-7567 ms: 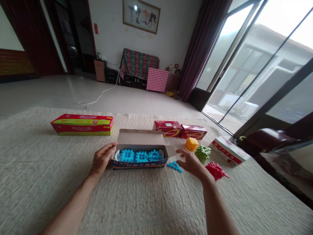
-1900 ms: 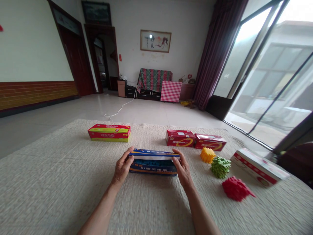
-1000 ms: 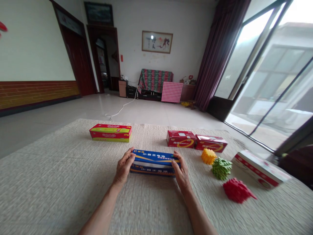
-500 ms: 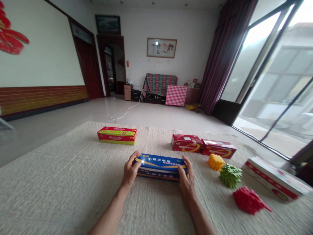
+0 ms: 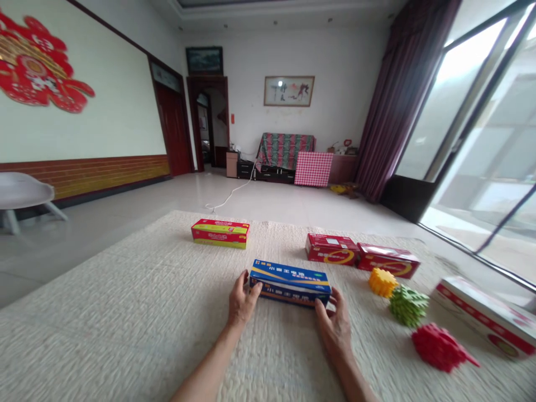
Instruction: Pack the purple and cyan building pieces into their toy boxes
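A long blue battery box [image 5: 288, 274] with white lettering and yellow stripes lies lengthwise across the beige mat in front of me. At its left end, my left hand [image 5: 244, 298] grips the box, with the thumb on the front face and the fingers round the end. My right hand [image 5: 336, 318] holds the opposite end, its thumb at the lower front corner. Beyond the box to the left sits a red and yellow-green box [image 5: 220, 233]. Farther right, two dark red boxes [image 5: 332, 249] [image 5: 388, 260] stand end to end.
On the right of the mat [image 5: 138, 312] lie a yellow ridged piece [image 5: 382, 282], a green knobbly piece [image 5: 408, 305] and a red knobbly piece [image 5: 441, 347]. A white and red box [image 5: 488, 315] is beside them. A white chair [image 5: 23, 192] stands on the floor at left.
My view has turned left and up, so the scene sits farther right and lower. Both hands have shifted from the upper edges of the blue battery box down to its lower ends.
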The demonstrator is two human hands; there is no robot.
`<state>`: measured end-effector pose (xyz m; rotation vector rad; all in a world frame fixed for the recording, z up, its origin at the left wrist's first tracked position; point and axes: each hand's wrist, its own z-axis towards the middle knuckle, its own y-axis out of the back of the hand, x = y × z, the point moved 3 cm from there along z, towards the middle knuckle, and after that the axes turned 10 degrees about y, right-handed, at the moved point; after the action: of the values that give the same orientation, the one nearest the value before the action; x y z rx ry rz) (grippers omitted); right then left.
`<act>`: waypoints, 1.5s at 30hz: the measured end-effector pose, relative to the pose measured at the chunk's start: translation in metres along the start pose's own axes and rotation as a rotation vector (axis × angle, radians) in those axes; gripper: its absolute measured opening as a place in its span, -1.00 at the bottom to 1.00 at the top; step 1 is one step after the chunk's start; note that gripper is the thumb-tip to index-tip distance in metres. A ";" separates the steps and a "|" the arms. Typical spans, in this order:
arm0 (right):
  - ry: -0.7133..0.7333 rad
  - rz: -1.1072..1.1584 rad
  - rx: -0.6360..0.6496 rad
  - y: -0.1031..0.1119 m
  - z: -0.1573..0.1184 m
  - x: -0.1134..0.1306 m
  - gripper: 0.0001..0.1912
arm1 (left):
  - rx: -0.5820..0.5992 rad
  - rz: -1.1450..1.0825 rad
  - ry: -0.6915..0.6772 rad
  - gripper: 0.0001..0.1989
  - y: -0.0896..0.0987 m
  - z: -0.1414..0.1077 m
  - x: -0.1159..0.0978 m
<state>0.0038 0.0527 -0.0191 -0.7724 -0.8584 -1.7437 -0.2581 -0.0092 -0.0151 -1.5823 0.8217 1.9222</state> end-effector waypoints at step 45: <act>0.157 -0.269 0.279 -0.121 0.100 -0.035 -0.63 | 0.097 0.678 -0.331 -0.61 -0.077 0.125 0.028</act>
<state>-0.0904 0.1830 -0.0163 -0.3431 -1.1069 -1.8370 -0.2915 0.1350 -0.0355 -0.9411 1.3943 2.4603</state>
